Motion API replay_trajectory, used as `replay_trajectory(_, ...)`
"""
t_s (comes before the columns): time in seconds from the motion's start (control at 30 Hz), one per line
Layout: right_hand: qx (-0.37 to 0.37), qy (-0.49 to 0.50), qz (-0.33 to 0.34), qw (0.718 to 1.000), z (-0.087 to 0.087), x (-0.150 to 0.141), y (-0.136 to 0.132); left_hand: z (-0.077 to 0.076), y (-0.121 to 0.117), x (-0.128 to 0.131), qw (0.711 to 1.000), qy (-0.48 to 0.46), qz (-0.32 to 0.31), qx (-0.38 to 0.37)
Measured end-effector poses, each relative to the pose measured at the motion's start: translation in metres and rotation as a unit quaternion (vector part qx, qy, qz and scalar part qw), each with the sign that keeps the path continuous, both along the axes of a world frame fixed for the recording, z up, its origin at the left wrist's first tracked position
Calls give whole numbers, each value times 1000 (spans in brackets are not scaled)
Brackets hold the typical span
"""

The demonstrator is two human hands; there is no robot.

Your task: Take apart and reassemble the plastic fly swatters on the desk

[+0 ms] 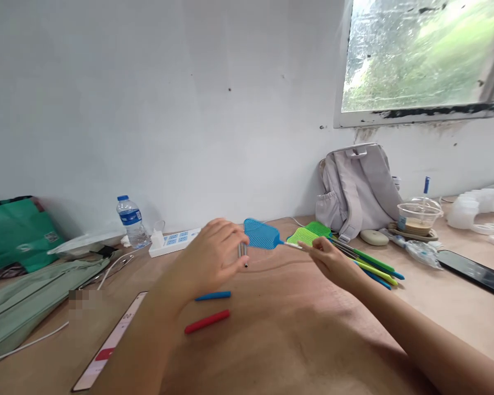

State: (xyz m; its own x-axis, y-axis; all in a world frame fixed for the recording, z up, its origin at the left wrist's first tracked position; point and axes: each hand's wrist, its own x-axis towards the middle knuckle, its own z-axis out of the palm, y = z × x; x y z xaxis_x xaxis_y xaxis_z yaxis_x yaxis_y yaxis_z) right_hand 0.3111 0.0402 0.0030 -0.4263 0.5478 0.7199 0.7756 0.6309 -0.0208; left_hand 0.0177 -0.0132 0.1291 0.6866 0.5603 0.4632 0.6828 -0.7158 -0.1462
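Note:
A blue fly swatter is raised above the table, its mesh head pointing left. My right hand is closed in a pinch on its thin shaft. Close to the mesh head, my left hand is closed around short silver metal rods, partly hidden by the fingers. Below it lie a blue handle and a red handle on the tabletop. Beyond my right hand lie a yellow-green fly swatter and a green fly swatter, with several coloured handles pointing right.
A water bottle and a power strip stand along the wall. At left lies a phone. On the right are a backpack, a plastic cup, a black phone and white plastic containers.

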Motion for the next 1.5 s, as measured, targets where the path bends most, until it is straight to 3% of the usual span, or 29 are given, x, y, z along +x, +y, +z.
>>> replay_trajectory(0.1, -5, 35, -100, 994, -8, 32, 20, 10, -6, -19, 987, -9, 91, -129)
replay_trajectory(0.23, -89, 16, -268, 959, -17, 67, 34, 7, -6, -34, 926, -22, 205, -316)
replay_trajectory(0.37, -193, -37, -359, 912, -27, 78, 39, -1, 2, -33, 883, 12, 273, -383)
replay_trajectory(0.47, -161, -59, -388, 906, -34, 74, 40, -12, 11, -30, 867, 52, 283, -407)
replay_trajectory(0.57, -71, -58, -348, 933, -37, 62, 39, -27, 20, -25, 854, 71, 278, -434)
replay_trajectory(0.67, -1, -51, -244, 968, -35, 35, 30, -44, 26, -14, 822, 116, 305, -467)
replay_trajectory(0.73, -3, -47, -154, 987, -33, 9, 20, -55, 30, -6, 807, 147, 313, -479)
replay_trajectory(0.8, -38, -51, -57, 996, -31, -22, 9, -66, 34, -1, 814, 147, 304, -473)
replay_trajectory(0.93, -112, -78, 65, 989, -33, -79, -2, -81, 43, -1, 824, 120, 300, -465)
replay_trajectory(1.03, -159, -47, 72, 984, -34, -111, 8, -80, 43, -1, 819, 120, 295, -477)
replay_trajectory(1.27, -265, -25, -29, 964, -30, -154, 51, -65, 33, 4, 795, 152, 257, -528)
replay_trajectory(1.37, -285, 1, -38, 958, -32, -155, 60, -60, 31, 2, 817, 121, 209, -523)
replay_trajectory(1.5, -318, 72, -42, 944, -35, -144, 66, -56, 28, 6, 876, 0, 121, -466)
